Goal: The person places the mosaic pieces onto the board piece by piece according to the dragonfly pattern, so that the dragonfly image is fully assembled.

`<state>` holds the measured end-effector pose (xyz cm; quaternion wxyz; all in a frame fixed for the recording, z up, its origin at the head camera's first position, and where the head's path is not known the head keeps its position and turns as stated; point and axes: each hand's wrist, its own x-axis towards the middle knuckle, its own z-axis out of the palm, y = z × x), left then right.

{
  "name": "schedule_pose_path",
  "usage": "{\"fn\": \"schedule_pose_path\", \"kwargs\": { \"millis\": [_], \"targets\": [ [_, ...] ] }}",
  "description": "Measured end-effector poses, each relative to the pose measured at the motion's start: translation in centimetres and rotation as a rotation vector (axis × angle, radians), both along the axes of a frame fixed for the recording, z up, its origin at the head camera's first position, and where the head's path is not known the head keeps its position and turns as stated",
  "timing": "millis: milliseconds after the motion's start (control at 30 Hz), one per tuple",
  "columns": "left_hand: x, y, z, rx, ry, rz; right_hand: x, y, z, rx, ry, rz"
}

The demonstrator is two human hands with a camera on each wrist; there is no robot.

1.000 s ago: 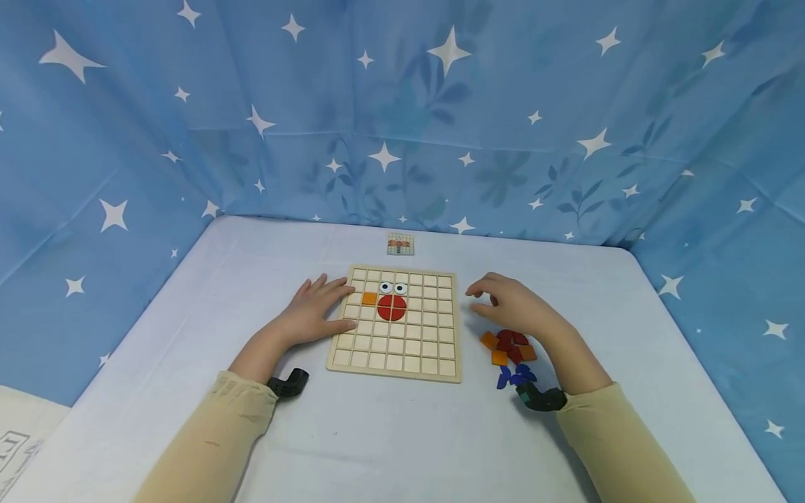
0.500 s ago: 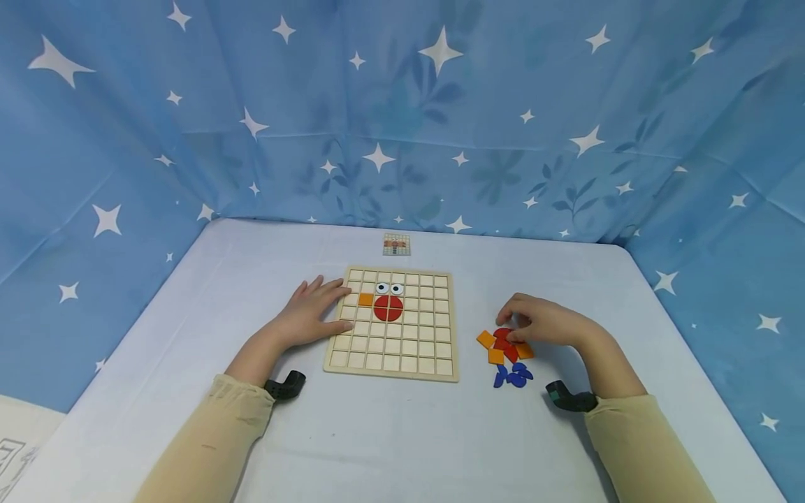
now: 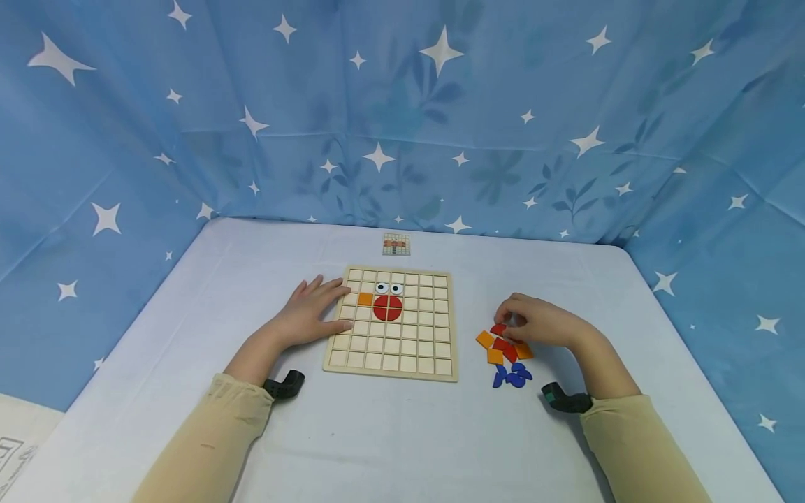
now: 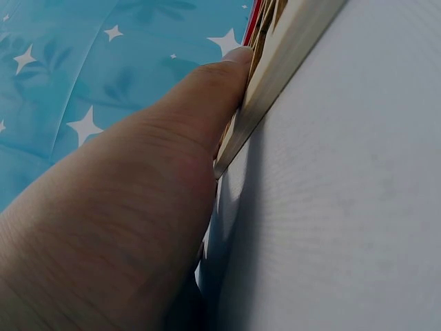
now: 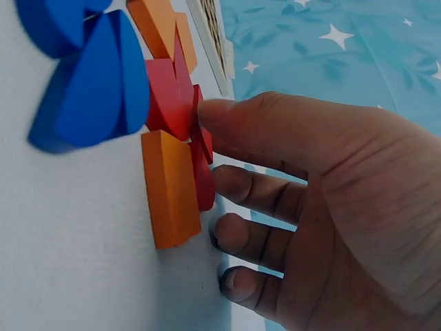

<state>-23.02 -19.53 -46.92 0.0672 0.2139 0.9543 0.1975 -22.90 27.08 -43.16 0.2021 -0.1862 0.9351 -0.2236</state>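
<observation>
A person's right hand (image 3: 542, 323) bends over a small heap on the right side of a white-covered bench (image 3: 377, 440), thumb and forefinger drawn close about a red piece (image 3: 497, 329) at the heap's far edge. The grip, nearly closed, appears to have hold of that one piece alone; the other three fingers, seen from the wrist, curve loosely and carry nothing. Whether the piece is lifted clear of its neighbours cannot be told. It sits right at the fingertips, its longer visible edge running roughly sideways with a slight dip to the right. Close by lie more red pieces (image 3: 503, 344), orange tiles (image 3: 484, 339) and blue pieces (image 3: 517, 379), the blue ones nearest the person.

The relation that counts is sideways: a gridded wooden board (image 3: 409, 347) lies to the left of the pinched piece, roughly level with it, a strip of bench between them. The right hand is much the nearer to the piece. The left hand (image 3: 308, 314), fingers extended, rests at the board's left edge, grasping nothing. Set in the cells are two eye pieces (image 3: 382, 288), a red disc (image 3: 381, 302) of four quarters just below them, and a single orange tile (image 3: 365, 299) beside the disc's upper left. Beyond lies a small picture card (image 3: 396, 244).
</observation>
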Motion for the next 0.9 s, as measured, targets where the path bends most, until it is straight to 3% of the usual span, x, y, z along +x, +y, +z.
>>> {"fn": "schedule_pose_path", "kwargs": {
  "millis": [467,900],
  "targets": [
    [0.1,0.1,0.0,0.005,-0.005,0.004,0.2,-0.8,0.2,0.010,0.038,0.021],
    [-0.1,0.0,-0.1,-0.004,-0.009,0.001,0.1,-1.6,1.1,-0.012,0.130,0.043]
  ]
}}
